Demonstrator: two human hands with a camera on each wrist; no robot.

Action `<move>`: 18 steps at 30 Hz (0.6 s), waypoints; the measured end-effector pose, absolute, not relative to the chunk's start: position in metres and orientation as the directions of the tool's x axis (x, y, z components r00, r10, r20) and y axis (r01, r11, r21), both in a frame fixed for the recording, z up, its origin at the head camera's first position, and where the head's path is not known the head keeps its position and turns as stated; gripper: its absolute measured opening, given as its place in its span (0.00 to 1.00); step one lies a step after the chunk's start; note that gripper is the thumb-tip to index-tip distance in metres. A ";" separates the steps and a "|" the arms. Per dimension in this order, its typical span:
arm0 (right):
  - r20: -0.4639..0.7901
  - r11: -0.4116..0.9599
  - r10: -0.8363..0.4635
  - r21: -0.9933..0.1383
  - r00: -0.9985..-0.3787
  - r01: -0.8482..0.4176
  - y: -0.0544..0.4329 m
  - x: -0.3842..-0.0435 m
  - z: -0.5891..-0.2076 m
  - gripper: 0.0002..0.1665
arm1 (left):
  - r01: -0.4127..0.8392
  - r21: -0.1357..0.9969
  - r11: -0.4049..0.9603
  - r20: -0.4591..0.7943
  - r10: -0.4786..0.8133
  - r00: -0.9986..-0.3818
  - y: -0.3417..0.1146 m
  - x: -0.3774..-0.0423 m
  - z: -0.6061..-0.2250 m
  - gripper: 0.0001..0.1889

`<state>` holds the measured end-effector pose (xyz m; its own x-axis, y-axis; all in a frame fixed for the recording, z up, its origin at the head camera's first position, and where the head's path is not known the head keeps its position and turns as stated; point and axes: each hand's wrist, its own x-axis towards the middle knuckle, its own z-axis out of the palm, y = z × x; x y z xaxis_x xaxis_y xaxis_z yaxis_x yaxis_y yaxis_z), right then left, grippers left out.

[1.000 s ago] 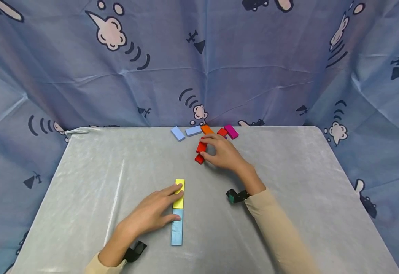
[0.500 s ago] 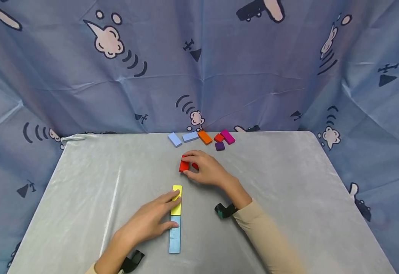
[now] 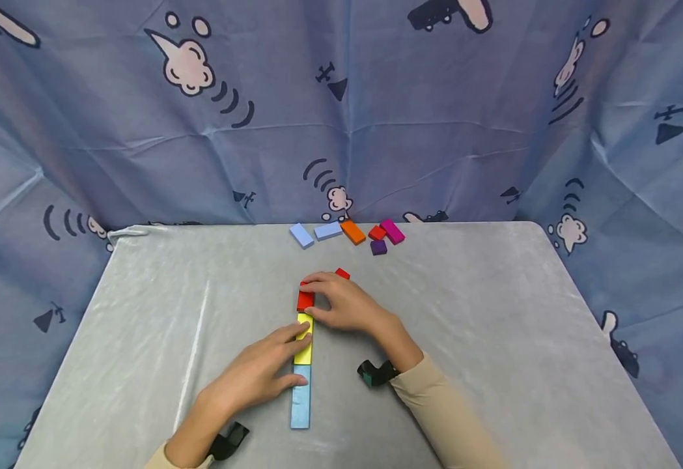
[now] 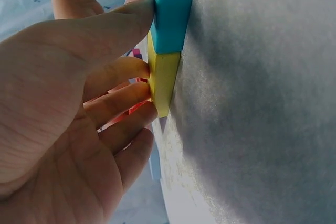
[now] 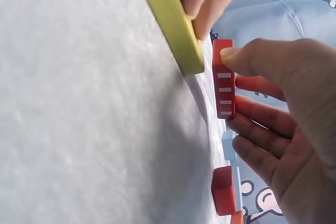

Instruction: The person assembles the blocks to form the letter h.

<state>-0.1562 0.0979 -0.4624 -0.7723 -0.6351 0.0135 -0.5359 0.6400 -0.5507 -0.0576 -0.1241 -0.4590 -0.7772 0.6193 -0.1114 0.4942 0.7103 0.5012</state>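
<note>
A light blue block (image 3: 301,410) and a yellow block (image 3: 303,357) lie end to end on the table. My left hand (image 3: 256,366) rests on them, thumb on the light blue block and fingertips on the yellow one. My right hand (image 3: 349,307) pinches a red block (image 3: 305,301) between thumb and fingers, close to the yellow block's far end. In the right wrist view a narrow gap shows between the red block (image 5: 224,90), with white marks along one side, and the yellow block (image 5: 176,24). Another red block (image 3: 343,273), partly hidden, lies behind my right hand.
Along the table's far edge lie two pale blue blocks (image 3: 327,230), an orange block (image 3: 353,232), a small red block (image 3: 377,232), a purple block (image 3: 379,247) and a magenta block (image 3: 392,231). A patterned blue curtain (image 3: 435,130) hangs behind the grey-covered table (image 3: 493,326).
My right hand has carried the red block from near the far blocks left and toward me, up to the yellow block's far end. The left hand has stayed on the yellow and light blue blocks.
</note>
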 end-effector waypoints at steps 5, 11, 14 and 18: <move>-0.001 0.650 -0.628 -0.551 -0.778 -0.524 0.096 -0.157 -0.465 0.26 | 0.492 0.506 0.708 -0.109 0.619 -0.778 -0.125 -0.057 -0.460 0.38; -0.008 0.650 -0.633 -0.549 -0.774 -0.526 0.096 -0.158 -0.466 0.26 | 0.502 0.507 0.701 -0.102 0.627 -0.772 -0.125 -0.058 -0.460 0.38; -0.006 0.648 -0.640 -0.543 -0.768 -0.535 0.096 -0.157 -0.467 0.25 | 0.505 0.506 0.700 -0.102 0.629 -0.770 -0.125 -0.060 -0.461 0.38; -0.016 0.650 -0.644 -0.539 -0.765 -0.536 0.096 -0.156 -0.468 0.25 | 0.500 0.505 0.703 -0.112 0.628 -0.770 -0.125 -0.060 -0.461 0.38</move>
